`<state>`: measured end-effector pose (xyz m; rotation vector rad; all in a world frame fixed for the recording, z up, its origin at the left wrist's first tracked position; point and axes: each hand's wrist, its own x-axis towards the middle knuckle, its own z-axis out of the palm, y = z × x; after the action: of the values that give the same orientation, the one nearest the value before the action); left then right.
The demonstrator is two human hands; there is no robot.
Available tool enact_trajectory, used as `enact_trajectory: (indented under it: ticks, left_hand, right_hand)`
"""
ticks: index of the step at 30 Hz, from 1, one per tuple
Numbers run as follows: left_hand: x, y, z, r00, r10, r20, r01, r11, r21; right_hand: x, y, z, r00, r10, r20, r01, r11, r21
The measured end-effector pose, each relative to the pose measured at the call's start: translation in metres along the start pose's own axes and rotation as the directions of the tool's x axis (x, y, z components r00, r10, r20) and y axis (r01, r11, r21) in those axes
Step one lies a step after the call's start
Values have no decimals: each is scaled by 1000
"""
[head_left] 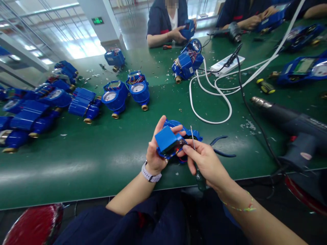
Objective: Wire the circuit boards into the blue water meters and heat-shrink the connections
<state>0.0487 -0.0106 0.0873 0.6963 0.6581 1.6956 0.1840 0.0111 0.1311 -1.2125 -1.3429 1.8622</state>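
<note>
My left hand [155, 157], with a watch on its wrist, is closed around part of a blue water meter, palm up, low over the table's near side. The part it holds is a blue box-shaped housing [165, 139] with wires and a small red light at its right side. My right hand [208, 161] has a screwdriver [200, 181] tucked in it, green handle down and thin shaft up. Its thumb and forefinger touch the wires beside the housing. More of the blue meter [196, 134] shows behind the hands, partly hidden. Pliers [224, 154] with dark blue handles lie just right of it.
Several blue water meters [138, 89] stand across the left of the green table [102, 170]. A heat gun [288, 119], a yellow-black screwdriver [265, 86] and a white power strip [227, 65] with looping cables occupy the right. Co-workers [167, 23] handle meters across the table.
</note>
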Motion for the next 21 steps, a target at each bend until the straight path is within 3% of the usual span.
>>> enact_trajectory:
  ticks: [4,8,11,14,17,19,21]
  left_hand:
    - [-7,6,7,987,-151,51,155,984,-90]
    - [-19,5,7,978,-135,157,134,991,17]
    - [-25,4,8,1000,-5,-3,5,1000,-12]
    - [-30,7,5,962,-16,-271,-15,994,-112]
    - [-33,14,-4,900,-148,-410,58,973,-225]
    - [-35,18,-11,884,-198,-423,92,962,-257]
    - [-36,20,-16,893,-202,-402,109,964,-244]
  right_hand:
    - [-9,6,5,1000,5,-8,-5,1000,14]
    - [-17,10,4,1000,-23,-11,22,996,-82]
    - [-36,16,4,983,-132,-125,125,990,-62]
    - [-68,33,5,974,-121,-192,140,986,87]
    - [-101,58,5,994,78,76,-93,967,236]
    - [-118,72,2,957,129,258,-176,970,166]
    - [-129,80,-2,936,177,304,-184,983,-7]
